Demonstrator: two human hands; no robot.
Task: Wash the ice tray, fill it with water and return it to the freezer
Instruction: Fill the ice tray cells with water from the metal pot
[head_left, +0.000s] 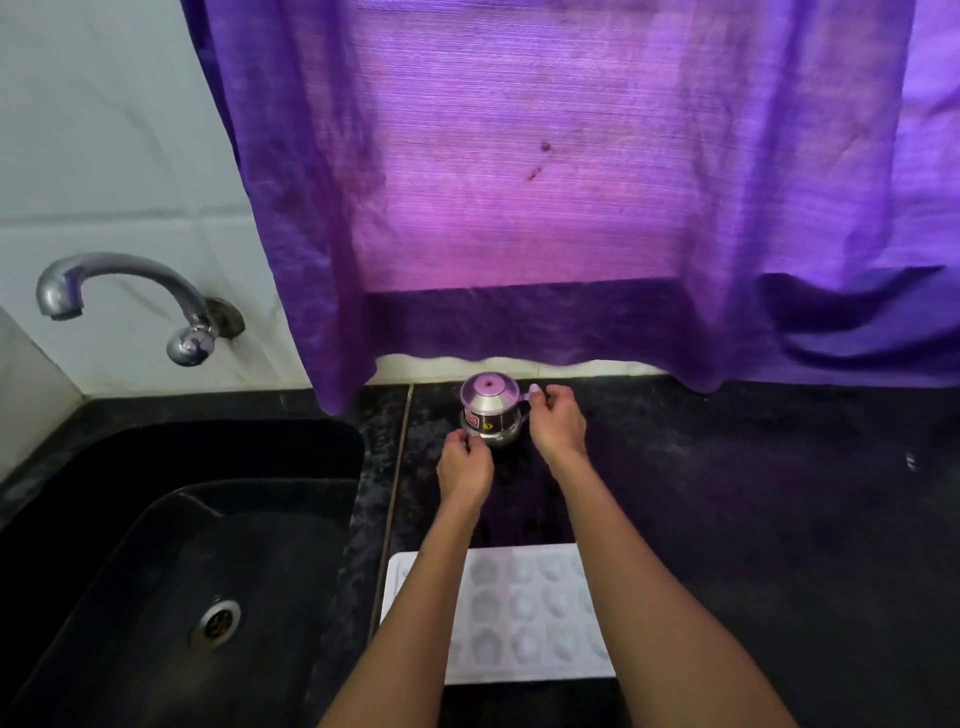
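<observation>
A white ice tray (524, 618) with several round moulds lies flat on the black counter, near the front edge and partly under my forearms. Farther back stands a small steel pot (491, 410) with a conical lid. My right hand (558, 421) pinches the pot's handle on its right side. My left hand (465, 467) is at the pot's lower left with fingers curled; whether it grips the pot's base is hard to see.
A black sink (171, 571) with a steel drain (215, 621) fills the left side, and a chrome tap (119, 291) juts from the white tiled wall above it. A purple curtain (519, 182) hangs down to the counter (753, 519) behind the pot.
</observation>
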